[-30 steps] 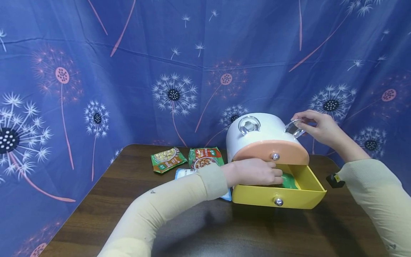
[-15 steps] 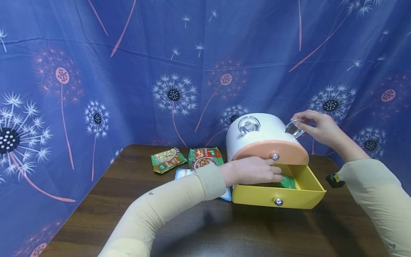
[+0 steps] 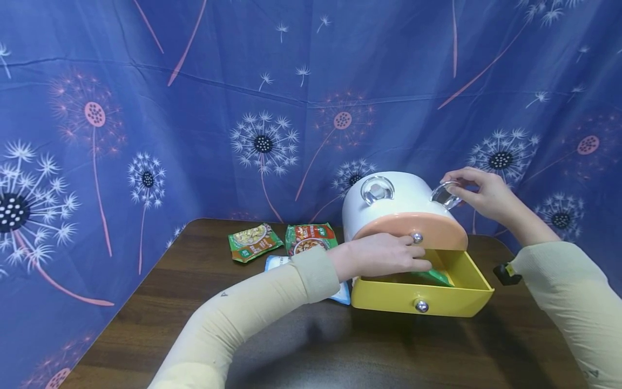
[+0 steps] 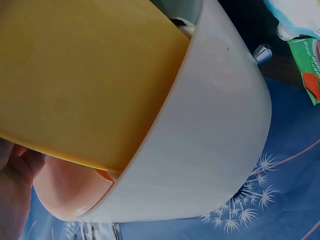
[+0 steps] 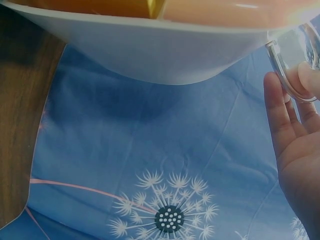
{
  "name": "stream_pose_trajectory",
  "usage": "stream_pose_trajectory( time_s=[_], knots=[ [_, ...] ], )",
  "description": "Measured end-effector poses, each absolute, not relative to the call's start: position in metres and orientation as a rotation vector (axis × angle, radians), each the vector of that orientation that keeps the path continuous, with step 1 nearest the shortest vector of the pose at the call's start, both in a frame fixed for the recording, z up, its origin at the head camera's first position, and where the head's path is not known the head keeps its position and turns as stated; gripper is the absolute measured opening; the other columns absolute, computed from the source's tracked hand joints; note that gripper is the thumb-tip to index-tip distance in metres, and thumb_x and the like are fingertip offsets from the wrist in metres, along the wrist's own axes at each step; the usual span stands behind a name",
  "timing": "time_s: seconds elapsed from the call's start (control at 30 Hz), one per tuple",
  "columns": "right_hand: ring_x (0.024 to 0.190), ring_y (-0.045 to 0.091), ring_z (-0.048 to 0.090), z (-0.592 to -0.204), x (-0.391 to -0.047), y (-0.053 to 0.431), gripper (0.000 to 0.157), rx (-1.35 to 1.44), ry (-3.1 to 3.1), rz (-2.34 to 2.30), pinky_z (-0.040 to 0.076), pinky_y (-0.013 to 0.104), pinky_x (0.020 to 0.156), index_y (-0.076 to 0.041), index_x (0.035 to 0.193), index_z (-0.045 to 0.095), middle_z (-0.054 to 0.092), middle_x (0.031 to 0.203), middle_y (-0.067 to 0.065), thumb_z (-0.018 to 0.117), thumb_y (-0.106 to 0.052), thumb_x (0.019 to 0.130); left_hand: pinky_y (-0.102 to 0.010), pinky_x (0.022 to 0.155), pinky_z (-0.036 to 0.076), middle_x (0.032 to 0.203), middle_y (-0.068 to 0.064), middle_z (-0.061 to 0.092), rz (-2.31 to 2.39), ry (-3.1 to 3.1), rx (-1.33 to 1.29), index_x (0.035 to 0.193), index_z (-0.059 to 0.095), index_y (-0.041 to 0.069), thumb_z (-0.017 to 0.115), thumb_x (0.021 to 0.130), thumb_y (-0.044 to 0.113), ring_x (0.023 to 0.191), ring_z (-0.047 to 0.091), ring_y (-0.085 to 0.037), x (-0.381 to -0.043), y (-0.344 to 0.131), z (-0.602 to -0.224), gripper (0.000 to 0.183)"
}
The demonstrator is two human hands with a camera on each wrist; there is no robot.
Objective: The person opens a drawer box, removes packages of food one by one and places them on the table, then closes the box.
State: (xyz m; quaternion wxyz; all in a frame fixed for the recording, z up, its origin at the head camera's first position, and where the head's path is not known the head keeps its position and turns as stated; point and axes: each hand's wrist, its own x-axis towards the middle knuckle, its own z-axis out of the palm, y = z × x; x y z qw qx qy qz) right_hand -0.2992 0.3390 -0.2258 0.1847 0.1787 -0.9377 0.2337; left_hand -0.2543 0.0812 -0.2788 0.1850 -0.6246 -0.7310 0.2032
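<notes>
A round-topped white box (image 3: 403, 186) with a peach drawer front (image 3: 413, 227) and a pulled-out yellow drawer (image 3: 389, 294) stands on the table. My left hand (image 3: 389, 255) reaches over the drawer's left side, fingers fairly straight above a green packet (image 3: 434, 277) lying inside; the hand hides most of that packet. In the left wrist view only part of the left hand (image 4: 20, 182) shows beyond the drawer wall. With thumb and fingers my right hand (image 3: 481, 192) pinches a shiny silver ring-shaped ear (image 3: 443, 194) on the box's right top, also seen in the right wrist view.
A green-brown food packet (image 3: 255, 242), a red-green one (image 3: 311, 237) and a blue-white packet (image 3: 279, 262) lie left of the box. A small black object (image 3: 507, 274) shows beside the right sleeve. A blue patterned curtain (image 3: 218, 162) hangs behind the table (image 3: 311, 351).
My left hand has risen slightly, its fingers straighter than before. The green packet in the drawer has shifted and lies flatter. The right hand stays on the ring-shaped ear.
</notes>
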Motion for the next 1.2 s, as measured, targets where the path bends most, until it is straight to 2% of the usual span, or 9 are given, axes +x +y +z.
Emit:
stream_pose_trajectory(
  time_s=[0.37,0.53,0.67,0.77,0.83,0.87,0.97,1.1,1.2],
  knots=[
    [0.087,-0.021,0.037,-0.227,-0.300,0.339,0.029,0.510,-2.643,0.666,0.035,0.001,0.067,-0.009,0.118,0.061,0.057,0.120,0.014,0.056,-0.026,0.094,-0.023,0.100,0.033,0.128,0.007,0.054,0.574,-2.064,-1.717,0.133,0.046,0.029,0.046,0.099,0.019,0.121,0.044,-0.012,-0.250,0.079,-0.278,0.036],
    [0.087,-0.021,0.039,-0.227,-0.300,0.339,0.027,0.507,-2.634,0.665,0.036,0.001,0.067,-0.010,0.117,0.061,0.058,0.119,0.012,0.056,-0.024,0.094,-0.021,0.095,0.036,0.126,0.007,0.054,0.561,-2.076,-1.694,0.133,0.048,0.030,0.046,0.099,0.020,0.116,0.045,-0.012,-0.249,0.078,-0.276,0.035],
    [0.095,-0.004,0.050,-0.227,-0.299,0.339,0.028,0.495,-2.642,0.645,0.052,0.023,0.075,-0.010,0.117,0.061,0.058,0.119,0.012,0.057,-0.024,0.094,-0.021,0.090,0.038,0.125,0.006,0.054,0.561,-2.087,-1.680,0.133,0.048,0.030,0.046,0.099,0.020,0.114,0.045,-0.013,-0.247,0.077,-0.273,0.036],
    [0.103,0.021,0.055,-0.228,-0.299,0.338,0.029,0.495,-2.653,0.645,0.051,0.047,0.080,-0.010,0.118,0.061,0.057,0.120,0.014,0.056,-0.025,0.094,-0.020,0.088,0.039,0.125,0.005,0.054,0.546,-2.113,-1.680,0.134,0.047,0.030,0.047,0.099,0.020,0.113,0.045,-0.013,-0.245,0.077,-0.271,0.037],
    [0.105,0.033,0.054,-0.228,-0.299,0.338,0.029,0.503,-2.654,0.653,0.049,0.051,0.081,-0.009,0.119,0.060,0.057,0.120,0.015,0.056,-0.025,0.095,-0.020,0.087,0.039,0.125,0.005,0.054,0.529,-2.124,-1.679,0.134,0.048,0.030,0.047,0.099,0.021,0.112,0.046,-0.012,-0.244,0.077,-0.270,0.036],
    [0.105,0.034,0.054,-0.227,-0.299,0.338,0.029,0.501,-2.654,0.652,0.049,0.050,0.080,-0.009,0.119,0.060,0.057,0.120,0.015,0.056,-0.024,0.095,-0.020,0.086,0.039,0.124,0.005,0.055,0.519,-2.127,-1.677,0.134,0.048,0.030,0.047,0.099,0.021,0.112,0.046,-0.012,-0.243,0.077,-0.269,0.036],
    [0.105,0.034,0.054,-0.227,-0.298,0.337,0.029,0.498,-2.652,0.650,0.054,0.030,0.077,-0.009,0.119,0.060,0.057,0.121,0.014,0.056,-0.024,0.094,-0.019,0.084,0.040,0.122,0.005,0.056,0.500,-2.126,-1.667,0.133,0.049,0.030,0.048,0.098,0.021,0.109,0.048,-0.012,-0.242,0.077,-0.267,0.036],
    [0.103,0.030,0.055,-0.226,-0.299,0.338,0.029,0.499,-2.653,0.654,0.043,0.007,0.069,-0.009,0.119,0.060,0.057,0.121,0.013,0.056,-0.024,0.094,-0.019,0.082,0.041,0.120,0.005,0.057,0.500,-2.121,-1.650,0.132,0.050,0.029,0.049,0.098,0.021,0.107,0.049,-0.011,-0.240,0.076,-0.265,0.035],
    [0.099,0.008,0.054,-0.226,-0.299,0.338,0.029,0.501,-2.648,0.654,0.039,0.003,0.068,-0.010,0.118,0.061,0.058,0.119,0.014,0.057,-0.024,0.094,-0.019,0.077,0.041,0.117,0.006,0.058,0.504,-2.111,-1.637,0.131,0.051,0.029,0.047,0.098,0.019,0.103,0.050,-0.011,-0.238,0.076,-0.263,0.034]
  ],
)
